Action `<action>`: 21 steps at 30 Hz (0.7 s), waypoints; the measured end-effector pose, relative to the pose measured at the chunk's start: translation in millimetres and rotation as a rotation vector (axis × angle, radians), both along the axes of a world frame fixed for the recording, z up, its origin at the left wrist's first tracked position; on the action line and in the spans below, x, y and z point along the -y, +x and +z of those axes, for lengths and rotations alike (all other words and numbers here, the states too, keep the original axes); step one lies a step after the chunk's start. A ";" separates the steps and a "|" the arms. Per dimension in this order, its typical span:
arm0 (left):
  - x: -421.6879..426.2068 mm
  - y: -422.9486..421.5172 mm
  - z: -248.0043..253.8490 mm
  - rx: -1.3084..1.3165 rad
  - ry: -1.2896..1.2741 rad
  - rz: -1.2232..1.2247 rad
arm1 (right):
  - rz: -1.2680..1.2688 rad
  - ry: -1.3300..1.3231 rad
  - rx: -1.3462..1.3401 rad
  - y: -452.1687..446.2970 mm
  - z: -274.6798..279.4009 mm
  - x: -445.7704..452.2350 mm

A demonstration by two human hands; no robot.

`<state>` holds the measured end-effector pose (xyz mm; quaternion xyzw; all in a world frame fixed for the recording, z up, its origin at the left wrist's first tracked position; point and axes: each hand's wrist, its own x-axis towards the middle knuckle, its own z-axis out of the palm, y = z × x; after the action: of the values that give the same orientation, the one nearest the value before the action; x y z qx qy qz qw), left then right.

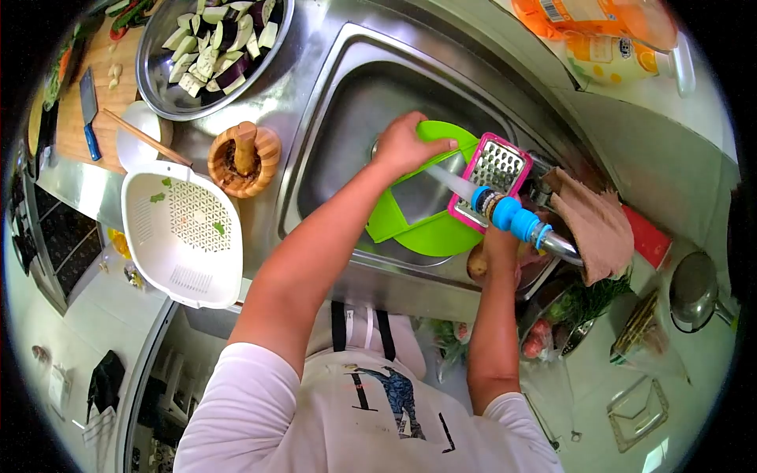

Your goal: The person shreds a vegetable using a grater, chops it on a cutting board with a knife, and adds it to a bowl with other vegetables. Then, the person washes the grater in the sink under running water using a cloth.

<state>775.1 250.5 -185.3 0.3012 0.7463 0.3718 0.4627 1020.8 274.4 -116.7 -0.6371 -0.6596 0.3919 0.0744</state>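
Observation:
Over the sink, my left hand point(406, 147) grips the upper left rim of a green plastic frame point(430, 239), thumb on top. A rectangular metal grater with a pink rim point(517, 145) lies across the frame's right side. My right hand point(500, 243) is by the grater's lower end, its fingers hidden behind the blue tap fitting point(516, 221). Whether it holds the grater cannot be told. Water point(448, 180) runs from the tap onto the frame and grater.
Left of the sink point(339, 118) are a steel bowl of cut eggplant point(146, 71), a wooden mortar with pestle point(268, 162), a white colander point(134, 236) and a knife point(88, 98) on a cutting board point(71, 146). A brown cloth point(595, 225) hangs right of the tap.

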 end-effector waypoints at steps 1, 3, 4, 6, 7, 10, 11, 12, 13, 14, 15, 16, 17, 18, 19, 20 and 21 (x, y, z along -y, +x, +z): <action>0.2 2.1 -3.9 0.001 0.000 0.002 | 0.024 0.120 -0.034 -0.8 0.9 0.4; 0.9 4.6 -10.9 0.105 0.049 0.028 | 0.046 0.237 -0.069 8.0 -5.9 2.0; 0.7 2.0 -14.8 0.105 0.048 0.027 | -0.005 0.233 -0.004 13.5 -11.7 1.3; 3.9 -7.4 -23.1 0.342 0.005 -0.009 | -0.058 0.228 0.062 15.5 -11.6 1.5; 5.8 -9.3 -25.3 0.369 0.016 0.013 | -0.088 0.185 0.004 -16.0 18.0 0.9; 27.9 -20.8 -23.4 0.333 -0.023 -0.042 | -0.205 0.105 -0.169 -28.9 18.3 -0.4; 37.6 -21.8 -26.8 0.478 -0.036 0.021 | -0.245 0.086 -0.233 -27.3 13.2 -0.9; 45.3 -22.8 -30.6 0.471 -0.035 0.022 | -0.285 0.068 -0.296 -28.2 10.3 -1.5; 53.6 -22.8 -32.8 0.598 -0.067 0.115 | -0.340 0.043 -0.282 -30.8 12.0 -1.1; 62.7 -20.6 -34.9 0.727 -0.103 0.210 | -0.394 0.014 -0.264 -32.0 13.3 1.3; 70.6 -16.9 -39.4 0.806 -0.117 0.284 | -0.391 0.009 -0.267 -20.6 6.9 2.5; 76.3 -14.8 -41.5 0.803 -0.117 0.290 | -0.346 0.054 -0.145 0.6 -4.7 2.6; 82.3 -11.6 -43.1 0.844 -0.222 0.336 | -0.301 0.098 -0.019 13.6 -12.9 4.8; 86.8 -8.4 -39.3 0.885 -0.328 0.382 | -0.298 0.095 -0.017 13.2 -14.7 8.3; 87.7 -1.7 -35.3 0.840 -0.308 0.427 | -0.367 0.187 -0.011 12.3 -17.0 10.9; 89.1 1.8 -31.9 0.842 -0.307 0.429 | -0.436 0.281 -0.004 11.9 -19.0 13.7; 85.8 -0.2 -15.6 0.881 -0.292 0.394 | -0.434 0.281 -0.002 -6.6 1.5 15.1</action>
<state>774.9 164.8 -200.9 -0.0989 0.5673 0.4355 0.6919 1014.3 259.3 -115.3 -0.7466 -0.5554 0.2720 0.2452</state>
